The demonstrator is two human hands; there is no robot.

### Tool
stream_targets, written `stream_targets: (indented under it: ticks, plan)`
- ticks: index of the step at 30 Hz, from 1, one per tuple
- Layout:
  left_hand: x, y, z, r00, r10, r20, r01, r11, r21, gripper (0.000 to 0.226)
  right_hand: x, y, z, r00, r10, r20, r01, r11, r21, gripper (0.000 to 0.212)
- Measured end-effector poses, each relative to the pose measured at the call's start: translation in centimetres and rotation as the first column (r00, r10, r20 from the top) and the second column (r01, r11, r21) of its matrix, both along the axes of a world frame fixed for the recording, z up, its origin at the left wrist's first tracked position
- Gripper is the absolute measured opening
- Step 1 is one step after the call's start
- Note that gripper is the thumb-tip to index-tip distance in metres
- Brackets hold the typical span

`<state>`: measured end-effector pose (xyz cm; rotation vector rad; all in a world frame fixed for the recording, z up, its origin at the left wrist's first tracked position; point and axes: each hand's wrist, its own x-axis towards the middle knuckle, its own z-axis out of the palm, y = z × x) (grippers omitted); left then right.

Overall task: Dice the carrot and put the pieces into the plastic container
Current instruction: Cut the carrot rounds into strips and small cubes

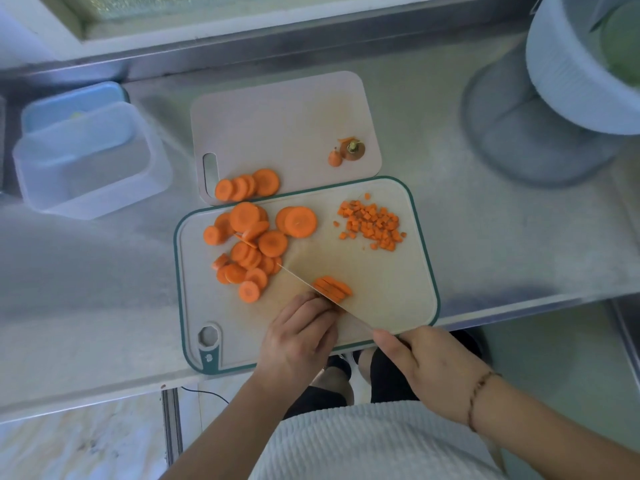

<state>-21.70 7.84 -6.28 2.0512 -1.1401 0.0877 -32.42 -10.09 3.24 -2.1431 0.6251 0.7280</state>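
Hands first, nearest to us. Our right hand (431, 367) has its fingers curled round the handle of a knife (322, 296), forefinger laid forward toward the blade; a thin beaded bracelet (479, 396) circles that wrist. Our left hand (299, 332) rests knuckles-up on the board with its fingers bent, fingertips touching the near end of a short stack of carrot strips (333, 288). We cannot tell whether they pinch the stack or merely steady it. The slim pale blade runs diagonally across the strips, its tip near the heap of rounds.

Cutting board (391, 306): matt beige plastic, rounded corners, dark green rim, a hexagonal hole in the near left corner. On its left part we count a loose heap of carrot rounds (249, 251), flat smooth orange discs, some overlapping. On its far right lies a pile of diced carrot (372, 225), small rough cubes.

Second board (277, 126), beyond and partly under the first: plain pale plastic, with a slot handle. It carries a few more rounds (247, 185) at its near edge and the trimmed carrot ends (348, 151) near its right corner.

Worktop (485, 216): brushed steel, dull sheen.

Plastic container (93, 164), far left, well apart from the boards: clear, rectangular, soft-cornered, and we see no carrot in it. A blue lid (74, 107) lies just behind.

Ribbed white bowl (571, 77) stands far right.
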Motion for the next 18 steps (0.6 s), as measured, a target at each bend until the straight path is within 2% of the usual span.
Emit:
stream_targets:
  ticks: [4, 8, 12, 18]
  plan:
    - [-0.1, 0.1, 0.0, 1.0, 0.018, -0.011, -0.018, 1.0, -0.015, 0.005, -0.9, -0.2, 0.8, 0.999, -0.044, 0.03, 0.044, 0.999, 0.024, 0.059]
    - [-0.1, 0.1, -0.1, 1.0, 0.028, 0.003, -0.028, 0.999, -0.028, 0.008, -2.6, -0.3, 1.2, 0.997, -0.054, -0.049, 0.055, 0.998, 0.006, 0.062]
    - [-0.1, 0.0, -0.2, 1.0, 0.014, 0.005, -0.014, 0.999, -0.029, 0.005, -2.1, -0.1, 1.0, 0.998, -0.039, -0.058, 0.04, 0.999, 0.014, 0.062]
    - [0.1, 0.0, 0.1, 1.0, 0.006, -0.028, -0.007, 0.999, -0.031, 0.005, 0.7, 0.3, 0.0, 0.999, -0.024, 0.027, 0.022, 0.997, 0.078, 0.062]
